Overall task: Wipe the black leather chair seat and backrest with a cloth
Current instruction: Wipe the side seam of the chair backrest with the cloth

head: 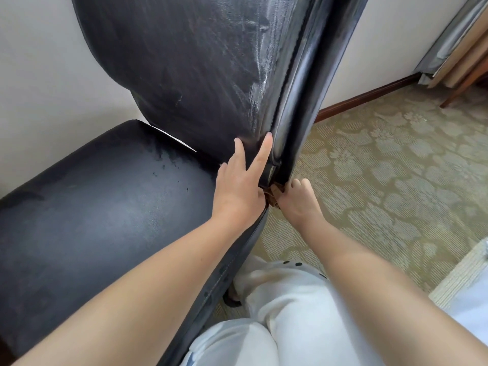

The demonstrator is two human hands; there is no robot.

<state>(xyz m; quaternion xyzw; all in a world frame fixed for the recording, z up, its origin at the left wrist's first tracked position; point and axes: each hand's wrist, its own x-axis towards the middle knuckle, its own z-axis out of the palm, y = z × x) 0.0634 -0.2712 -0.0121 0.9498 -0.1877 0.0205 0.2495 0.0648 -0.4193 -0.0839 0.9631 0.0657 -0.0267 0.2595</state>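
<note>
At frame centre, left hand lies flat, fingers straight, on the backrest; right hand clenches the soft, bunched cloth, probably best gripped wadded.

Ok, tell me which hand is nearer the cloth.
Right. The right hand grips the brown cloth at the backrest's lower edge; the left hand rests flat on the backrest, just beside the cloth.

A plain off-white wall meets a dark wooden skirting board above pale green carpet patterned with leaf shapes; silvery curtains and a slanted wooden furniture leg fill the upper right corner.
</note>
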